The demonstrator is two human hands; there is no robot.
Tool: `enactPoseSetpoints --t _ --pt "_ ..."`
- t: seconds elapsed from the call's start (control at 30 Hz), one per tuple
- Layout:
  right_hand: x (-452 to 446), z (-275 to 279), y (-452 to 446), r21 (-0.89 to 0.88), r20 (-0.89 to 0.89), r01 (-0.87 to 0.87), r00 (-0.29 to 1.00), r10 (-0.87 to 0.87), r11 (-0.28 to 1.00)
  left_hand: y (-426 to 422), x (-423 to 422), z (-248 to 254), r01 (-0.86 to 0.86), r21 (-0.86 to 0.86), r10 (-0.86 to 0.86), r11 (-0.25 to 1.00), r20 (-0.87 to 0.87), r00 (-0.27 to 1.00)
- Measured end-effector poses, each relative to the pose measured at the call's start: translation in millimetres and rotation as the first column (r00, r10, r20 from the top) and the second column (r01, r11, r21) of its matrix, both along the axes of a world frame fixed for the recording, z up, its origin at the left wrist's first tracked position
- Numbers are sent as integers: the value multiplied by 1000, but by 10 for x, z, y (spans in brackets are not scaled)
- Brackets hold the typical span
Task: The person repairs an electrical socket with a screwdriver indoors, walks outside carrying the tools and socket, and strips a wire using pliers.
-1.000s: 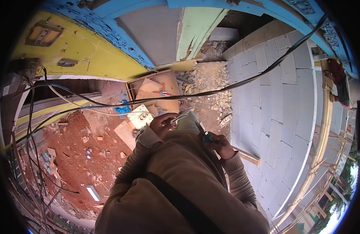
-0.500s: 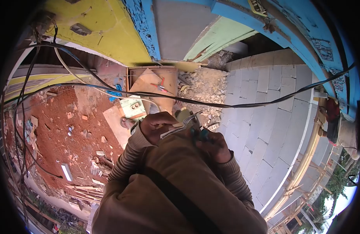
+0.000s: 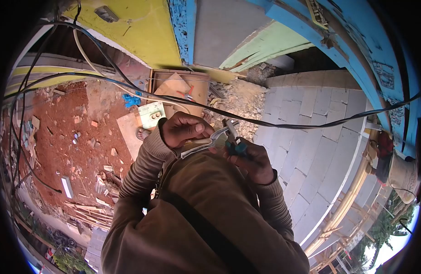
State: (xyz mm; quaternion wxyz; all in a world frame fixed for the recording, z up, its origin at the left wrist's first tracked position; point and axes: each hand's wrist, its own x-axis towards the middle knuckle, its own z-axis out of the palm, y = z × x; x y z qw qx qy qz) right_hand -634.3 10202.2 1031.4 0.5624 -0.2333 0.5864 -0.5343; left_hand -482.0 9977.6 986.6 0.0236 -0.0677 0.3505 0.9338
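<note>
In front of my chest, my left hand (image 3: pixel 186 129) has its fingers pinched at the left side of a pale, folded piece (image 3: pixel 202 147) that looks like a packet or sheet. My right hand (image 3: pixel 252 160) is closed around a teal-and-black handled tool (image 3: pixel 237 149), whose exact kind I cannot make out. The tool is close to the right end of the pale piece. A small greyish metal-like part (image 3: pixel 230 127) stands up between the two hands.
Black cables (image 3: pixel 274 124) cross in front of me. Below lie a wooden board (image 3: pixel 174 86) with a red-handled tool, a socket plate (image 3: pixel 151 115), blue plastic (image 3: pixel 131 99) and red soil with debris (image 3: pixel 78 137). A grey block wall (image 3: pixel 311 137) is at right.
The view has turned and shifted. Both hands have come nearer each other and higher in the view, and the pale piece shows more openly between them.
</note>
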Motion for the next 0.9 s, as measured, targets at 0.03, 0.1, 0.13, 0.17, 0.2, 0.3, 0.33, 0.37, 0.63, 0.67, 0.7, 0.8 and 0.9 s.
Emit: enactPoseSetpoints --t 0.03,0.1,0.13,0.17,0.2,0.3,0.33,0.37,0.63,0.67,0.7,0.8,0.9 --pt "-10 -19 -12 -53 -72 -30 997 26 998 -13 -34 15 29 34 -29 999 -8 1000" --pt "-12 2 -48 -52 -103 -47 994 41 998 19 -84 -22 -6 50 4 999 32 999" --pt "-13 12 -64 -49 -135 -58 990 50 997 7 -113 -32 20 -32 -20 999 4 1000" --pt "-27 -5 -68 -50 -133 -57 990 50 997 -1 -132 -37 45 -116 -48 992 -23 999" --pt "-48 -34 -71 -66 -211 -111 973 94 992 2 -128 -33 47 -116 -49 992 -23 999" --pt "-82 -25 -117 -115 -304 -178 943 136 977 39 -75 7 34 -23 -32 999 85 996" --pt "-76 -13 -131 -151 -320 -201 936 144 968 57 -58 32 8 -38 -4 999 99 995" --pt "-61 -20 -134 -149 -316 -196 938 141 969 71 -41 56 -19 -53 25 998 114 993" --pt "-79 13 -169 -163 -437 -218 890 127 962 124 -33 179 -54 -95 68 994 144 987" --pt "-84 44 -178 -164 -435 -218 891 128 962 143 -31 161 -81 -71 91 994 154 984" --pt "-100 103 -202 -131 -491 -232 860 140 964 160 -32 125 -81 -73 92 994 156 984" --pt "-103 75 -187 -137 -493 -223 860 129 965 185 -34 80 -88 -205 125 975 174 977" --pt "-111 -19 -66 -150 -388 -203 912 131 968 200 -3 105 -93 -221 137 971 192 972"
